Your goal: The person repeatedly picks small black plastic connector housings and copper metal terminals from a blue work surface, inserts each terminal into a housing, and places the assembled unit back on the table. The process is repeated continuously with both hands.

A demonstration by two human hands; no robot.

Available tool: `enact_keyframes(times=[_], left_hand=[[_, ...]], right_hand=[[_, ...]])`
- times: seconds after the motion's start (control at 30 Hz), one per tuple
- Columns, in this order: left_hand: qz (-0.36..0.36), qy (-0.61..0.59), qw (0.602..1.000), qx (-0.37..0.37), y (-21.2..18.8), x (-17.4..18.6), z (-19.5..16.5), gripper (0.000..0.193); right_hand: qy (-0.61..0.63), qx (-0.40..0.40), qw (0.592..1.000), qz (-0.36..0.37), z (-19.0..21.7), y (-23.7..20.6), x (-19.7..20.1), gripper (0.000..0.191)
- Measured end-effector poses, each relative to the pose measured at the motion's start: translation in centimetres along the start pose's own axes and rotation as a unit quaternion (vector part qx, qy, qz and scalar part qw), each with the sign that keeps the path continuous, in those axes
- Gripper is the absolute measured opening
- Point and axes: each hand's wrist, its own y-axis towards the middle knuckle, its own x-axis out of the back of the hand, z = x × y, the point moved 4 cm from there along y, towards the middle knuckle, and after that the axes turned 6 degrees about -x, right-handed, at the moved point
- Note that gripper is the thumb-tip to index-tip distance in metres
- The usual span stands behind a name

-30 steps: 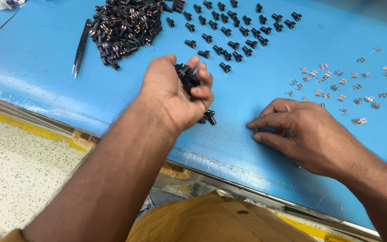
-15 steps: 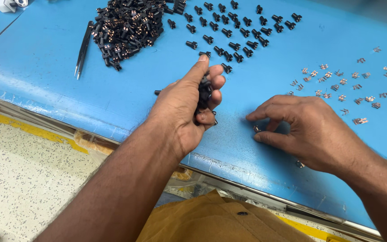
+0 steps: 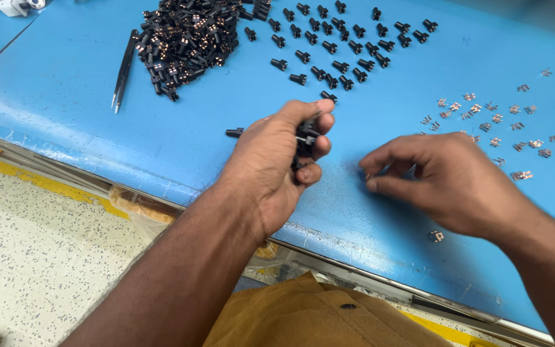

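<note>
Black little plugs (image 3: pixel 304 138) pinched in our left hand (image 3: pixel 271 160) | light, hard, slippery, we think; hold their sides | right hand (image 3: pixel 444 180) fingertips (image 3: pixel 370 186) nearly together, hold unclear

packages: none in view | labels: none | signs: none | screens: none
</note>
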Motion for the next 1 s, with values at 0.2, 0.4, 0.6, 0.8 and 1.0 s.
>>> enact_keyframes(times=[0.2, 0.4, 0.6, 0.8, 1.0], left_hand=[[0.065, -0.025, 0.998, 0.004, -0.2, -0.6, 1.0, 0.023], [0.097, -0.003, 0.995, 0.016, -0.3, -1.1, 2.1, 0.026], [0.134, -0.003, 0.991, 0.021, -0.5, -1.2, 2.6, 0.028], [0.122, 0.01, 0.992, 0.027, -0.3, -1.0, 2.7, 0.029], [0.125, 0.009, 0.992, 0.019, -0.3, -1.2, 2.5, 0.031]], right_hand=[[0.336, 0.027, 0.94, -0.062, -0.1, 0.0, 2.3, 0.029], [0.405, 0.021, 0.912, -0.058, 0.2, 0.1, 2.5, 0.029], [0.434, 0.003, 0.901, -0.025, 0.2, 0.2, 1.8, 0.027], [0.429, -0.024, 0.902, -0.034, -0.3, 0.2, 1.6, 0.028], [0.435, -0.016, 0.899, -0.049, -0.2, 0.3, 1.5, 0.028]])
